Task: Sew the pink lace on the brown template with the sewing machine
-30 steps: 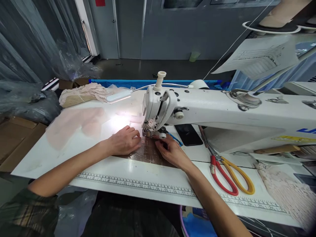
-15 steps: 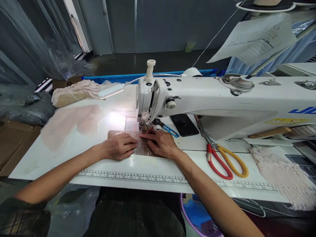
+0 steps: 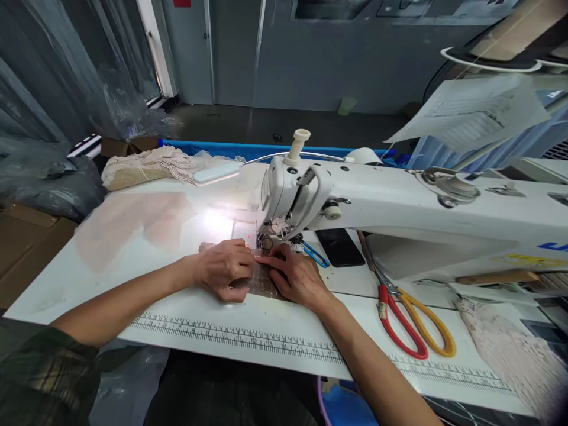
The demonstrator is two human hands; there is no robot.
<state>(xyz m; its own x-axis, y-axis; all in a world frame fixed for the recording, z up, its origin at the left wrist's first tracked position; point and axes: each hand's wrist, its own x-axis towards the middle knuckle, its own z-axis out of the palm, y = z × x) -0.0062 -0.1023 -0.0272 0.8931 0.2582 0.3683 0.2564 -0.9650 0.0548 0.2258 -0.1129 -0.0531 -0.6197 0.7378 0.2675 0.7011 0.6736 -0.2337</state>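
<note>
A strip of sheer brownish-pink fabric (image 3: 265, 286) lies at the needle end of a white sewing machine (image 3: 377, 195). My left hand (image 3: 226, 270) is on its left part, with fingers curled and closed on the cloth near the presser foot (image 3: 265, 242). From the right, my right hand (image 3: 296, 273) pinches the fabric's edge, index finger pointing toward my left hand. The two hands almost meet just in front of the foot. My fingers cover much of the strip.
Right of the needle are blue thread snips (image 3: 316, 254), a black phone (image 3: 341, 247) and red-and-yellow-handled scissors (image 3: 412, 319). Pale lace (image 3: 506, 349) hangs over the right edge. A lamp (image 3: 217, 173) lights the left side, near a bundle of lace (image 3: 146, 165) and sheer pink fabric (image 3: 142, 222).
The head view has tilted and shifted, so the machine appears lower and turned. My left fingers, flatter on the cloth before, are now curled. My right hand keeps nearly the same place by the foot.
</note>
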